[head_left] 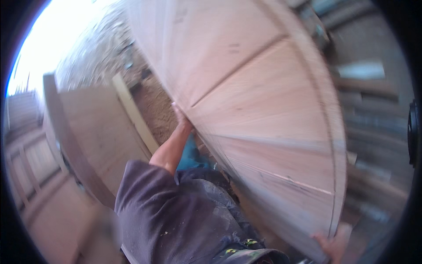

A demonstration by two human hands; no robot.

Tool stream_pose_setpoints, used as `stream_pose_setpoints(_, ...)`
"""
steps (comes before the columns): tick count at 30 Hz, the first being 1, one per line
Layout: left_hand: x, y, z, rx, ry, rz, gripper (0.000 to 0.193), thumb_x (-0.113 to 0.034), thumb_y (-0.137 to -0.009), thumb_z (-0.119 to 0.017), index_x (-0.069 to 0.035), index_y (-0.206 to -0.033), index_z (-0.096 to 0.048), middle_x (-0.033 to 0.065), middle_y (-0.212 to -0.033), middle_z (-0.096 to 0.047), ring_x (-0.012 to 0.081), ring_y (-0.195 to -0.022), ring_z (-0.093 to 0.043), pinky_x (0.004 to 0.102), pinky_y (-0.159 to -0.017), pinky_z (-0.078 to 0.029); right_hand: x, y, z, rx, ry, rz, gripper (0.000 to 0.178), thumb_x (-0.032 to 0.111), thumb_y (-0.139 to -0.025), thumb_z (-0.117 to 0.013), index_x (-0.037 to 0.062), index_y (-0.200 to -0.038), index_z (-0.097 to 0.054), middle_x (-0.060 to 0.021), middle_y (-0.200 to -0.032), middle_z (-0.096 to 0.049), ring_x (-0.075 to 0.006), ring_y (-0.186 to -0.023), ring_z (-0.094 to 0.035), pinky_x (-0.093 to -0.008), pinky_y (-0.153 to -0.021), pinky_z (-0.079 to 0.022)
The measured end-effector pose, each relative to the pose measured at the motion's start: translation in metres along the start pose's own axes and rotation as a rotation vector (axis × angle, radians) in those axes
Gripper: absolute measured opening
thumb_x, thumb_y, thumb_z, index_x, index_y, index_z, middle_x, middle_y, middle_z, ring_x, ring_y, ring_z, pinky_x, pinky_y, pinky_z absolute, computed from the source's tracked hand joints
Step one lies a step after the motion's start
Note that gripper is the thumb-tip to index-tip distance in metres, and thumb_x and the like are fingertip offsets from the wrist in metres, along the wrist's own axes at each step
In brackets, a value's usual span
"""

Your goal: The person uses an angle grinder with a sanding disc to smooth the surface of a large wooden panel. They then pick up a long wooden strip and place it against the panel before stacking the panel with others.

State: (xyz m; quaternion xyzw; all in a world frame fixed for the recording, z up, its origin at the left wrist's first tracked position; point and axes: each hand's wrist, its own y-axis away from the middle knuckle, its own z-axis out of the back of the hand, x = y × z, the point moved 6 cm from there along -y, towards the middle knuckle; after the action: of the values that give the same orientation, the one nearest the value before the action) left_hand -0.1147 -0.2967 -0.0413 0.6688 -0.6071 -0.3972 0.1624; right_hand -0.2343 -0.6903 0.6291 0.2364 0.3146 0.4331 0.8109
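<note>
A large wooden door [259, 92], pale brown with grooved lines across its face, stands tilted before me and fills much of the view. My left hand [181, 118] grips its left edge at about mid-length, the fingers partly hidden behind the wood. At the lower right end, my right hand [336, 243] is closed round the door's edge, smeared by motion. Along its lower edge the door passes close to my legs. Its upper end runs out of the picture.
Another wooden panel [94, 121] with a thick dark edge stands at left, a pale wooden strip [134, 112] beside it. More framed panels [37, 160] are at far left. Brown ground [156, 103] shows between. Blurred stacked boards [373, 180] lie on the right.
</note>
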Motion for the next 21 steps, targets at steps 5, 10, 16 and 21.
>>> stream_pose_setpoints(5,-0.036,-0.007,0.030,0.037,-0.379,0.042,0.087,-0.074,-0.101,-0.032,-0.010,-0.160,-0.032,0.0144,-0.158,-0.046,0.0376,-0.138,-0.049,0.0517,-0.117,-0.037,-0.016,-0.013,-0.078,-0.310,0.040,0.409,0.036,0.040,-0.069,-0.089,0.0124,-0.090,-0.077,-0.0074,-0.090,-0.074,-0.0330,-0.089,-0.068,-0.0454,-0.085,-0.047)
stream_pose_setpoints(10,-0.033,-0.021,0.023,0.023,-0.669,0.167,0.086,-0.073,-0.101,-0.033,-0.010,-0.160,-0.033,0.0143,-0.158,-0.046,0.0373,-0.137,-0.050,0.0514,-0.116,-0.037,-0.041,-0.031,-0.169,-0.307,-0.025,0.531,0.030,0.021,-0.069,-0.084,0.0101,-0.095,-0.073,-0.0072,-0.085,-0.070,-0.0302,-0.088,-0.070,-0.0436,-0.076,-0.054)
stream_pose_setpoints(16,-0.020,-0.024,0.032,0.009,-0.854,0.212,0.085,-0.072,-0.101,-0.035,-0.010,-0.160,-0.033,0.0143,-0.157,-0.046,0.0369,-0.137,-0.050,0.0511,-0.116,-0.038,-0.065,-0.077,-0.271,-0.252,-0.097,0.558,0.038,0.010,-0.064,-0.080,0.0073,-0.101,-0.070,-0.0088,-0.097,-0.071,-0.0299,-0.092,-0.070,-0.0444,-0.075,-0.057)
stream_pose_setpoints(21,-0.013,-0.037,0.047,-0.026,-0.905,0.235,0.084,-0.071,-0.102,-0.036,-0.010,-0.160,-0.033,0.0142,-0.157,-0.047,0.0366,-0.136,-0.051,0.0509,-0.115,-0.038,-0.066,-0.135,-0.335,-0.369,-0.161,0.595,0.047,0.012,-0.061,-0.082,0.0061,-0.107,-0.071,-0.0070,-0.101,-0.072,-0.0278,-0.088,-0.070,-0.0407,-0.070,-0.058)
